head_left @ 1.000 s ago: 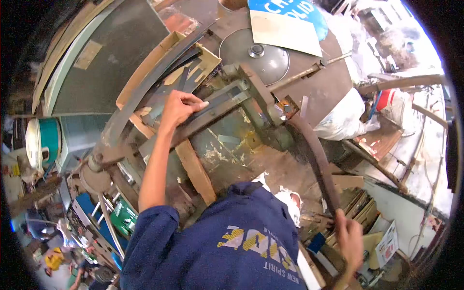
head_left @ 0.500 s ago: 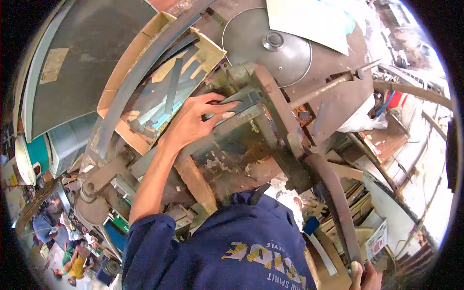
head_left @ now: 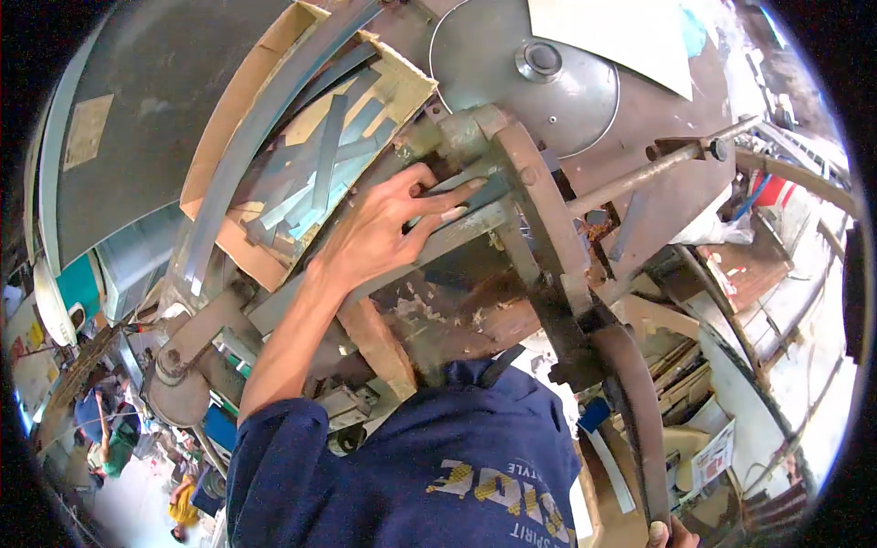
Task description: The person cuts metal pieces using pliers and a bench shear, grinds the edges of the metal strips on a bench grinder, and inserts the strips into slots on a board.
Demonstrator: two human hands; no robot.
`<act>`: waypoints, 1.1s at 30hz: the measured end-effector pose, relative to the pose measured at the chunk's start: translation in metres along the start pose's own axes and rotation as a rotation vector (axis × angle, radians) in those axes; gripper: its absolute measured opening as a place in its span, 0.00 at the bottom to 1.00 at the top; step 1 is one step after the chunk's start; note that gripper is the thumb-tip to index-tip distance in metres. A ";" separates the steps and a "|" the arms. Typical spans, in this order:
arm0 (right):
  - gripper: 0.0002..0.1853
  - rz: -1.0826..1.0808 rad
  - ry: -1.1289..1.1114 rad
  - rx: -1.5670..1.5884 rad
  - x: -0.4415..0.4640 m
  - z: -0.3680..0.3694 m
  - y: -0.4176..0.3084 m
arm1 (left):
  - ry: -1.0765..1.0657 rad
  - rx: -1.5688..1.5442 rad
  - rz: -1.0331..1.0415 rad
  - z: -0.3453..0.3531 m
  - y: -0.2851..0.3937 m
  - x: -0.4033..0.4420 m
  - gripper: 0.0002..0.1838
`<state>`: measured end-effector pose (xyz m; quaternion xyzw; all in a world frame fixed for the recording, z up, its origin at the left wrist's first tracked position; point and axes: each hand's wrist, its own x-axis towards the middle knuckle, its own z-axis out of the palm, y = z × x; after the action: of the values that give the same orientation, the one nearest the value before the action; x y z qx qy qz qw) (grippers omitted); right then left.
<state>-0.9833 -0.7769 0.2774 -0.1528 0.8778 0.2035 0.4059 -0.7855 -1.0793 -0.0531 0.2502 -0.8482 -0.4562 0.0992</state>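
My left hand (head_left: 375, 228) lies over the bed of a lever shear (head_left: 461, 228). Its thumb and index finger press on a thin dark metal strip (head_left: 484, 194), whose end lies close to the shear's upper arm (head_left: 539, 201). The other fingers are curled, and the palm hides part of the strip. At the bottom right, my right hand (head_left: 674, 534) is wrapped round the lower end of the long curved lever (head_left: 639, 393). Only part of that hand shows at the frame's edge.
Beyond my left hand, a cardboard box (head_left: 402, 68) holds several cut strips, with a long metal strip (head_left: 228, 173) along it. A round metal disc (head_left: 575, 100) and a pale sheet (head_left: 612, 36) lie at the back. A rod (head_left: 667, 164) sticks out right. People (head_left: 110, 429) are far left.
The view has shifted slightly, so the shear appears farther right and lower. My right hand and the lever's end now sit a little lower and left. My left hand stays on the strip.
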 end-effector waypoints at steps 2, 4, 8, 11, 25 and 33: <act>0.26 -0.019 -0.006 0.006 0.002 0.003 0.003 | -0.044 0.009 -0.026 -0.003 0.002 0.001 0.23; 0.26 -0.009 -0.050 0.035 0.004 0.000 0.002 | -0.025 -0.009 -0.009 -0.001 0.001 0.001 0.23; 0.27 -0.021 -0.095 0.134 0.009 0.000 0.002 | -0.012 -0.034 -0.022 0.000 0.002 0.001 0.23; 0.27 -0.045 -0.101 0.129 0.011 0.003 0.008 | -0.024 -0.025 -0.051 0.001 0.003 0.002 0.21; 0.26 -0.062 -0.090 0.118 0.016 0.016 0.024 | 0.001 0.016 -0.003 0.003 -0.002 0.000 0.18; 0.22 -0.254 0.297 0.395 0.065 0.129 0.110 | -0.043 0.020 0.006 -0.001 -0.002 0.005 0.21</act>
<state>-0.9881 -0.6255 0.1769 -0.2077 0.9241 -0.0489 0.3169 -0.7889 -1.0835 -0.0549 0.2390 -0.8555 -0.4524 0.0798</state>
